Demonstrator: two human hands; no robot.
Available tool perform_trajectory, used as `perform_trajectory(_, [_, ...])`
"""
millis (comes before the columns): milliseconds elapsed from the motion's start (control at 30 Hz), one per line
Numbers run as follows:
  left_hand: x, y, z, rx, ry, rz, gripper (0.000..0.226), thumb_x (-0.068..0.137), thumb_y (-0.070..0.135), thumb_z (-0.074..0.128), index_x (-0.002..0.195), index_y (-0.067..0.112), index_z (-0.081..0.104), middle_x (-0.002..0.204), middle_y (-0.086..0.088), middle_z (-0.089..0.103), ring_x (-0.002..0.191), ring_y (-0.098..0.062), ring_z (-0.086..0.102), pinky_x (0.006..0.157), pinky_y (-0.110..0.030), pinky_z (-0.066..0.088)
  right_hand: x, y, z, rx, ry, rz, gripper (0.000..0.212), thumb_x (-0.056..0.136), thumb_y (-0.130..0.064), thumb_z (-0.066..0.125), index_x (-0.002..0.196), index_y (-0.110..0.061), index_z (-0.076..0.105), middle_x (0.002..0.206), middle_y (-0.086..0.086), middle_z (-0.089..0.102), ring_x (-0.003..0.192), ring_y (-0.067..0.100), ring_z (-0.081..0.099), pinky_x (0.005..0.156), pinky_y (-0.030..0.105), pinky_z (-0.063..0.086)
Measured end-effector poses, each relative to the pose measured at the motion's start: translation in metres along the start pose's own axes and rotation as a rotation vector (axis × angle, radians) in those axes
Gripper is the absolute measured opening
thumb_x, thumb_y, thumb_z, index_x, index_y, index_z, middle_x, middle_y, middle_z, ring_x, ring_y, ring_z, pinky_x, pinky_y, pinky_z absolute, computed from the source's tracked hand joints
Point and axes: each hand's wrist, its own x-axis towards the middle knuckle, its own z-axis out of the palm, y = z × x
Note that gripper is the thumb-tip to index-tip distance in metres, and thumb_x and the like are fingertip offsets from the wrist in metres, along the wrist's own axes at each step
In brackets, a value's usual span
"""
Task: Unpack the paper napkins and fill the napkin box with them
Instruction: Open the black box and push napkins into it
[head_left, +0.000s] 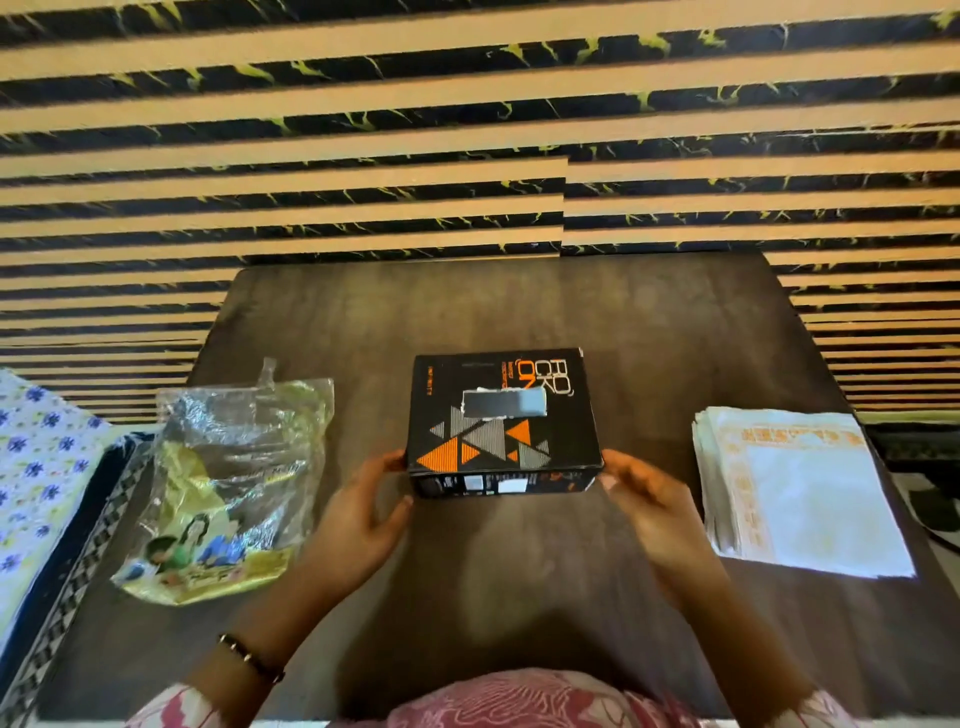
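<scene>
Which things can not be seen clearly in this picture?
- Inside of the napkin box, head view: its closed top hides it.
- Small print on the box front: too small, blurred.
- Whether the plastic wrapper holds any napkins: crumpled film hides it.
- Count of the napkin stack: the sheets are too thin.

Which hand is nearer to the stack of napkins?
Right. The right hand is at the box's right end, beside the stack of napkins; the left hand is at its left end.

The light is dim and warm. The bench (519, 312) shines softly. Edges look bent, and the whole picture is a bit blurry.
</scene>
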Motion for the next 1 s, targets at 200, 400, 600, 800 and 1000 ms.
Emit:
perform_trajectory(200, [0.01, 0.021, 0.007, 0.057, 0.139, 0.102, 0.053, 0.085, 0.041, 0.048, 0.129, 0.013, 0.046, 0.126, -0.005, 0.052, 0.114, -0.013, 0.046, 0.096, -0.031, 0.038, -0.004, 0.0, -0.01, -0.05, 0.049, -0.007, 0.03, 0.09, -0.005, 0.054, 0.119, -0.009, 0.061, 0.105, -0.001, 0.066, 0.089, 0.005, 0.059, 0.084, 0.021, 0.045])
perform_trajectory(400, [0.079, 0.069, 0.064, 0.398, 0.03, 0.165, 0.065, 0.091, 0.048, 0.039, 0.144, 0.014, 0.022, 0.155, -0.005, 0.02, 0.144, -0.022, 0.008, 0.117, -0.049, 0.003, 0.025, -0.023, 0.001, -0.027, 0.004, -0.001, 0.023, 0.091, -0.007, 0.052, 0.105, -0.02, 0.064, 0.086, -0.009, 0.065, 0.077, -0.001, 0.055, 0.067, 0.015, 0.041])
perform_trajectory(600, [0.08, 0.071, 0.079, 0.575, -0.036, 0.116, 0.067, 0.093, 0.055, 0.023, 0.148, 0.018, 0.008, 0.159, 0.002, 0.004, 0.145, -0.016, -0.002, 0.114, -0.046, -0.009, 0.03, -0.022, -0.004, -0.05, -0.039, 0.039, 0.029, 0.09, -0.006, 0.053, 0.117, -0.012, 0.061, 0.102, -0.002, 0.064, 0.097, 0.009, 0.057, 0.088, 0.024, 0.043])
perform_trajectory(800, [0.046, 0.068, 0.082, 0.587, -0.027, 0.101, 0.082, 0.078, 0.065, 0.001, 0.148, 0.022, 0.007, 0.158, 0.004, 0.003, 0.145, -0.014, -0.004, 0.115, -0.044, -0.009, 0.022, -0.016, -0.006, -0.04, -0.183, 0.03, 0.027, 0.089, -0.002, 0.052, 0.108, -0.02, 0.06, 0.096, -0.008, 0.065, 0.089, 0.003, 0.058, 0.075, 0.018, 0.043])
perform_trajectory(1000, [0.047, 0.07, 0.082, 0.577, 0.003, 0.096, 0.082, 0.078, 0.065, 0.003, 0.147, 0.022, 0.012, 0.158, 0.003, 0.007, 0.145, -0.015, -0.001, 0.113, -0.042, -0.011, 0.023, -0.014, -0.007, -0.061, -0.211, 0.07, 0.03, 0.088, -0.006, 0.056, 0.116, -0.017, 0.056, 0.11, 0.0, 0.063, 0.099, 0.015, 0.058, 0.079, 0.029, 0.045])
